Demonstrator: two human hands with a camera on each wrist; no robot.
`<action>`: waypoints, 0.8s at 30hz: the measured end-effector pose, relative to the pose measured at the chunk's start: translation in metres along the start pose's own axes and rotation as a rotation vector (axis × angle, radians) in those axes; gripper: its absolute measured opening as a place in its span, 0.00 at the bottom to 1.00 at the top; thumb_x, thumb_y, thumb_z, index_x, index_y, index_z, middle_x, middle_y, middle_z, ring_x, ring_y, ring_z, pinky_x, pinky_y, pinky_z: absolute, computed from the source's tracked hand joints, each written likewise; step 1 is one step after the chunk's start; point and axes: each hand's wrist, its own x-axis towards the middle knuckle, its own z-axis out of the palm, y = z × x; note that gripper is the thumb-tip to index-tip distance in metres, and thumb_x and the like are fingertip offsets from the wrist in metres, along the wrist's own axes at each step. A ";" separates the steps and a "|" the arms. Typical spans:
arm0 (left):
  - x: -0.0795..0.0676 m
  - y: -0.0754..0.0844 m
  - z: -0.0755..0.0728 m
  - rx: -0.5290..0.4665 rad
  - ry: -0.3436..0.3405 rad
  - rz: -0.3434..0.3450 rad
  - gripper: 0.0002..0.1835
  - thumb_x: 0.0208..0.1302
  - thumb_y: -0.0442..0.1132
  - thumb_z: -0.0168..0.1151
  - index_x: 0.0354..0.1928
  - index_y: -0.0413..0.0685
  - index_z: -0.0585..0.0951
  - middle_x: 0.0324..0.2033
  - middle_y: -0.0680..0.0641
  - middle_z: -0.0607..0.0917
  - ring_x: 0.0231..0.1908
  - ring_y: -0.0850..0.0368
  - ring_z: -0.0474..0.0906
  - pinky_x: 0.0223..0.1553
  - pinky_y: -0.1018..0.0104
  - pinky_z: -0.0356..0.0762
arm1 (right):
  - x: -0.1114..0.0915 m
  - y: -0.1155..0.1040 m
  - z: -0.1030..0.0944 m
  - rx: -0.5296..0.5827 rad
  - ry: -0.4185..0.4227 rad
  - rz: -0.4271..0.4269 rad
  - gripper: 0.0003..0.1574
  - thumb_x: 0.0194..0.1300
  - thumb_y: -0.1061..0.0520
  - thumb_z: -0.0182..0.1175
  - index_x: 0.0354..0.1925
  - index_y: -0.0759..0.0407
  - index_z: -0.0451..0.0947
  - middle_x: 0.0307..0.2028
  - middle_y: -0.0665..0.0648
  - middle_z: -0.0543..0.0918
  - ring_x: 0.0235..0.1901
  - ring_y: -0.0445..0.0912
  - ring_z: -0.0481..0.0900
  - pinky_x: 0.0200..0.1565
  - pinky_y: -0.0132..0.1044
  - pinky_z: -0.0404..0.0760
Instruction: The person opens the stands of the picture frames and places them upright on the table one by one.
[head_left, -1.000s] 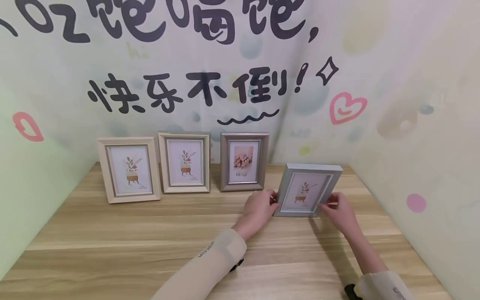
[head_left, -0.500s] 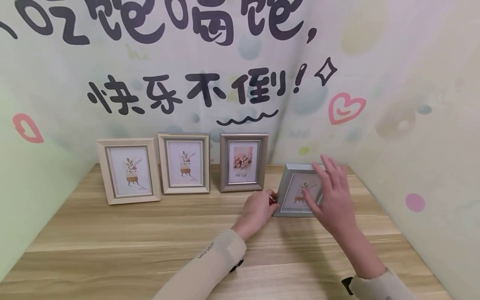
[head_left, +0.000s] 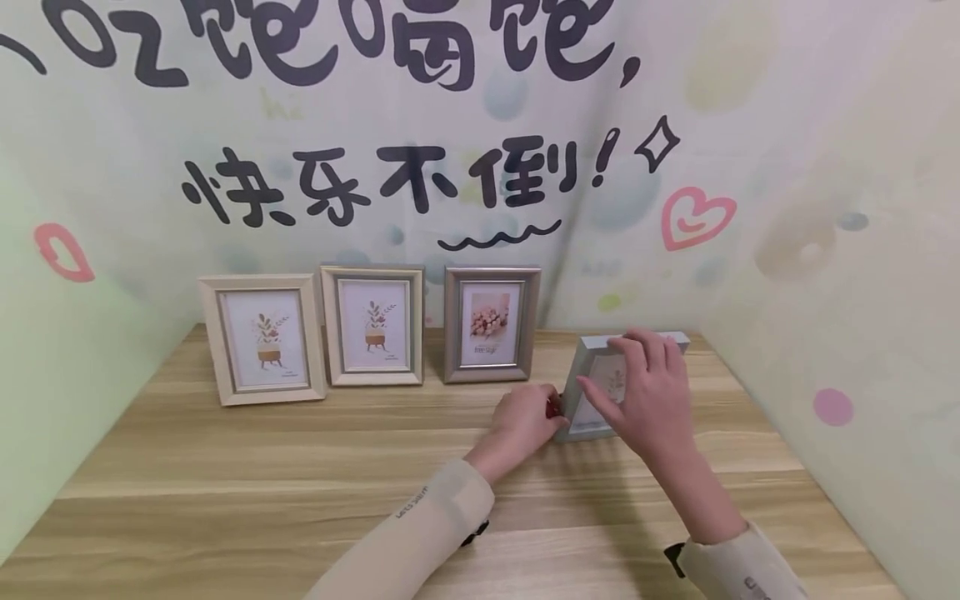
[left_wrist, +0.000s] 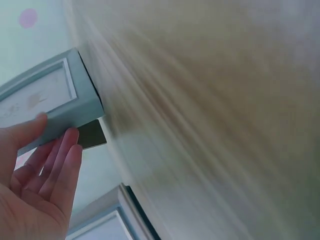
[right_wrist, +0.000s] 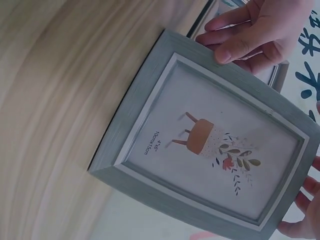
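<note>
A grey-blue picture frame [head_left: 577,383] with a potted-plant print stands on the wooden table [head_left: 315,492] at the right. My left hand [head_left: 521,421] holds its lower left side; in the left wrist view the thumb lies toward the front and the fingers behind. Over the top edge bend the fingers of my right hand [head_left: 654,404], its thumb spread out before the print. In the right wrist view the print shows nearly whole, and right-hand fingertips [right_wrist: 302,200] meet the top edge. A dark piece [left_wrist: 92,135] shows behind the frame.
Left of it stand a brownish-silver picture frame [head_left: 529,325] with a flower print, a pale gold frame [head_left: 330,333] and a cream frame [head_left: 212,342]. Behind them hangs a backdrop [head_left: 420,192] with dark lettering; another wall [head_left: 817,317] borders the right side.
My right hand has left the frame's lower right side and risen to its top edge. The frame has shifted slightly right. My left hand has kept its hold.
</note>
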 end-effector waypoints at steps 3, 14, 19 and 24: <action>-0.005 0.005 -0.001 0.044 -0.018 0.035 0.10 0.60 0.49 0.72 0.37 0.53 0.84 0.27 0.57 0.84 0.25 0.66 0.75 0.26 0.75 0.71 | 0.000 -0.001 -0.001 0.019 0.027 0.011 0.51 0.65 0.21 0.45 0.47 0.69 0.70 0.47 0.69 0.73 0.47 0.63 0.67 0.50 0.56 0.68; -0.020 0.014 -0.018 -0.073 -0.208 0.113 0.04 0.62 0.41 0.69 0.38 0.54 0.86 0.30 0.59 0.86 0.28 0.71 0.76 0.31 0.79 0.73 | -0.014 0.011 -0.013 0.251 0.082 -0.092 0.43 0.65 0.30 0.55 0.44 0.72 0.69 0.46 0.70 0.73 0.49 0.64 0.67 0.53 0.53 0.64; -0.013 0.012 -0.026 -0.123 -0.131 0.128 0.06 0.66 0.37 0.64 0.43 0.54 0.85 0.36 0.58 0.88 0.35 0.70 0.81 0.37 0.79 0.76 | -0.019 0.019 -0.016 0.279 0.108 -0.155 0.42 0.64 0.31 0.58 0.43 0.72 0.70 0.46 0.71 0.74 0.47 0.63 0.67 0.55 0.45 0.62; -0.005 0.013 -0.013 -0.056 -0.139 0.206 0.20 0.66 0.37 0.65 0.59 0.57 0.80 0.54 0.58 0.86 0.51 0.64 0.83 0.50 0.74 0.80 | -0.022 0.023 -0.017 0.297 0.136 -0.184 0.42 0.63 0.32 0.58 0.41 0.72 0.70 0.45 0.71 0.75 0.44 0.63 0.67 0.59 0.35 0.58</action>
